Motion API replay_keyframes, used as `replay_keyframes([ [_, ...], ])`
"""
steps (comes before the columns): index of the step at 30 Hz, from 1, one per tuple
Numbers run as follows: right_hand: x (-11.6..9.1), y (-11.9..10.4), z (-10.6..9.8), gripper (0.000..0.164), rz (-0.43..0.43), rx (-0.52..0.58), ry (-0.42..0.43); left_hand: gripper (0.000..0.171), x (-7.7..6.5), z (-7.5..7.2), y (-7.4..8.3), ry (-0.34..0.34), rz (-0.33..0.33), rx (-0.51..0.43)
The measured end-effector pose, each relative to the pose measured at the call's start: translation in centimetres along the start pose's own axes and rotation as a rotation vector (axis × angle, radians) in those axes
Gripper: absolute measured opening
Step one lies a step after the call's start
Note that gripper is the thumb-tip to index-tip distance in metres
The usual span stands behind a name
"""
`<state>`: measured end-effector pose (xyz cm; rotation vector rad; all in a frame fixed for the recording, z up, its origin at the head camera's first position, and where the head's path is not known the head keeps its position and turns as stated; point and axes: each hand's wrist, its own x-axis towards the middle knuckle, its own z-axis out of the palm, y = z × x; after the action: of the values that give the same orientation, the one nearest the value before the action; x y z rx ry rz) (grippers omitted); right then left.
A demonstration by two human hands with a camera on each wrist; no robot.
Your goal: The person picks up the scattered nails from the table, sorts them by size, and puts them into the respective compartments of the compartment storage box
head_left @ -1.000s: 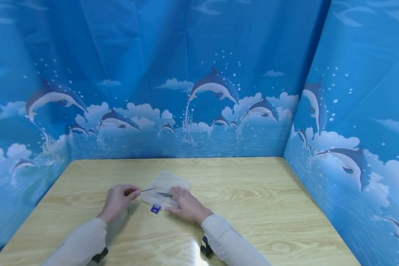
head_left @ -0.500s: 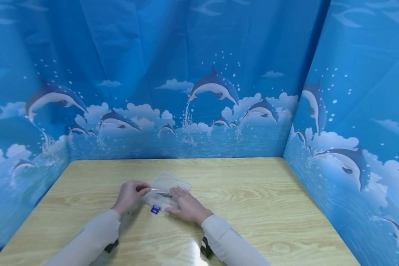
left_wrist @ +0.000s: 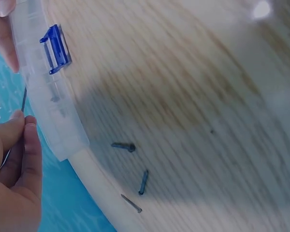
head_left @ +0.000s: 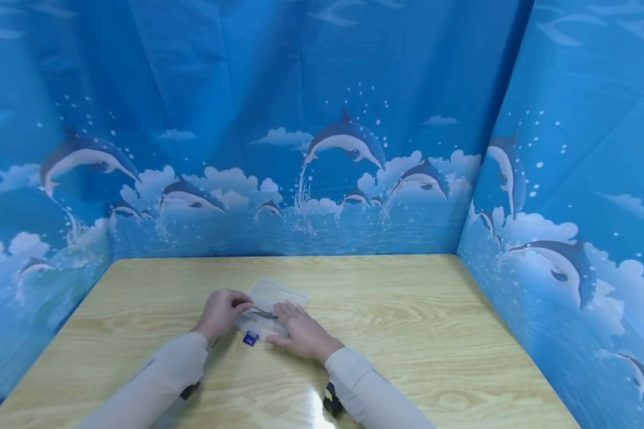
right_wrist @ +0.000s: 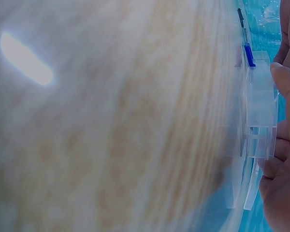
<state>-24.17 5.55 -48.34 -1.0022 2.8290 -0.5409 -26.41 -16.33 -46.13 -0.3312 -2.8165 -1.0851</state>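
My left hand (head_left: 222,313) pinches a thin metal rod (left_wrist: 23,99), like a long nail, between thumb and fingertips. The rod lies over the open clear plastic box (left_wrist: 38,72), whose blue latch (left_wrist: 56,50) hangs at the front. My right hand (head_left: 306,333) holds the box's right end, its thumb toward the front and its fingers reaching over the box. A dark slender metal piece (head_left: 265,314) shows inside, by the right fingertips. The right wrist view has the box (right_wrist: 261,104) edge-on between both hands.
Two short dark screws, one screw (left_wrist: 123,146) nearer the box and another screw (left_wrist: 143,182), lie on the wood-grain table (head_left: 408,333). A small nail (left_wrist: 131,203) lies beside them. Blue dolphin-print sheets (head_left: 322,119) enclose the table's back and sides.
My left hand has moved right with the thin metal rod, bringing it in over the box beside the dark piece. The right hand and the box have stayed put.
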Motion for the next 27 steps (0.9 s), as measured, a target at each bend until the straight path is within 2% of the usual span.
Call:
replay_keyframes([
  [10,0.0,0.0,0.0,0.077,0.002,0.002,-0.002,0.007,0.2,0.6,0.2,-0.003,0.018,0.041],
  [18,0.0,0.0,-0.1,0.076,0.003,0.004,-0.006,0.007,0.3,0.9,0.2,-0.013,-0.028,0.07],
  [27,0.1,0.2,0.1,0.077,0.0,0.002,-0.004,0.007,0.3,1.0,0.2,0.002,-0.043,0.059],
])
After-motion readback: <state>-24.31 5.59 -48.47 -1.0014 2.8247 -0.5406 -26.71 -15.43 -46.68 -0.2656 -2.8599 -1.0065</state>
